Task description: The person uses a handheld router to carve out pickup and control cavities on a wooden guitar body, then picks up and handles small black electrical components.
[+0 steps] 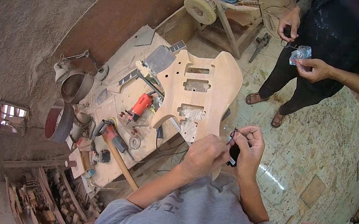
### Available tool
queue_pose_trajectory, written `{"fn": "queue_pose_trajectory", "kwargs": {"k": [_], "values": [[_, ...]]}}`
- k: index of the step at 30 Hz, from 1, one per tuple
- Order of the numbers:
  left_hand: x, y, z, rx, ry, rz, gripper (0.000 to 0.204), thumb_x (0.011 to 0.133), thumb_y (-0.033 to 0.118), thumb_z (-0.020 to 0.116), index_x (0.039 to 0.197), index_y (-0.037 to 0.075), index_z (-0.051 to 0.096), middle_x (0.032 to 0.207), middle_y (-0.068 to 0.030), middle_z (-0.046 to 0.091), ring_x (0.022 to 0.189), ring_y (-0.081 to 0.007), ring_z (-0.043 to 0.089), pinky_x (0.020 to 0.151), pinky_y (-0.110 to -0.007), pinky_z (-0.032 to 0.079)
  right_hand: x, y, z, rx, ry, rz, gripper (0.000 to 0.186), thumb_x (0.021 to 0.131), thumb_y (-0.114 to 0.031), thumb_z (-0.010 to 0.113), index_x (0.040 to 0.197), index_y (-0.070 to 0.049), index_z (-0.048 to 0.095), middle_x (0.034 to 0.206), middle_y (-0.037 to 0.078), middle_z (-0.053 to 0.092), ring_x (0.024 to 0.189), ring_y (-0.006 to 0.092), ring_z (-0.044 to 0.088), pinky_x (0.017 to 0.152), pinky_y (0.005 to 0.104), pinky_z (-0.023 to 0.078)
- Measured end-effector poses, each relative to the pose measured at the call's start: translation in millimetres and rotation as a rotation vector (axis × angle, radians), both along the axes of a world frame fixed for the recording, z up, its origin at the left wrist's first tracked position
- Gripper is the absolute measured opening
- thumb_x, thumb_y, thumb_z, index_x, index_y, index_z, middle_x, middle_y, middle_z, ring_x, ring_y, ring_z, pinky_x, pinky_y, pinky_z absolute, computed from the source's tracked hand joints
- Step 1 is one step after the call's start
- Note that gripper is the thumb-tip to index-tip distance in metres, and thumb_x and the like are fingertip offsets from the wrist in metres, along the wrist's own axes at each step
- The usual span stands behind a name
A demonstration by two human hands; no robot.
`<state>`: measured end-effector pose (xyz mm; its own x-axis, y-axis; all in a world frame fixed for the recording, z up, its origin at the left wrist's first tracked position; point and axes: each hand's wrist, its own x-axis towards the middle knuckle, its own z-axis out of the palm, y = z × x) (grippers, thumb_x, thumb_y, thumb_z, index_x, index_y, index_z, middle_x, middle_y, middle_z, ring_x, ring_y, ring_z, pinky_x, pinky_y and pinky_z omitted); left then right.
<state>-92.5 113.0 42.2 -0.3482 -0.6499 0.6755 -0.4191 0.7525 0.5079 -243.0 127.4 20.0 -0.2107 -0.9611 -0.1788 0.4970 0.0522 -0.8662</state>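
My right hand [251,147] is closed around a small black part [234,153], whose exact kind I cannot make out. Close against it, my left hand [204,156] pinches with its fingertips; what lies between them is too small to tell. Just beyond both hands is a bare, light-wood electric guitar body [225,84] with several cut-out cavities and small drilled holes. Its lower end reaches almost to my left hand.
On the workbench [146,151] lie a red power tool [141,105], an angle grinder [114,138] and a tape roll [134,142]. A person [334,38] stands at the far right, holding a clear plastic packet [300,55] and a small dark item [288,31]. A wheeled machine [200,10] stands behind.
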Motion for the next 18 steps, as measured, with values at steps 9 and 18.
{"fn": "queue_pose_trajectory", "kwargs": {"k": [9,18], "values": [[3.8,12.3,19.1,0.823,0.243,0.124,0.014,0.098,0.003,0.074,0.104,0.0,0.063,0.095,-0.0089,0.073,0.087,-0.013,0.069,0.076,-0.027,0.054,-4.1,9.8,13.5,-0.178,0.645,-0.069,0.017,0.092,-0.001,0.075,0.104,-0.001,0.063,0.092,0.005,0.069,0.08,0.0099,0.065,0.074,0.0273,0.053],[26.5,12.8,14.6,0.821,0.451,-0.087,0.013,0.104,0.006,0.066,0.095,-0.002,0.072,0.099,-0.0106,0.076,0.093,-0.0177,0.071,0.084,-0.031,0.056,-22.6,-11.4,9.1,0.054,-0.076,0.013,0.018,0.095,-0.01,0.075,0.104,-0.003,0.062,0.086,0.004,0.066,0.068,0.0096,0.063,0.061,0.0263,0.053]]}}
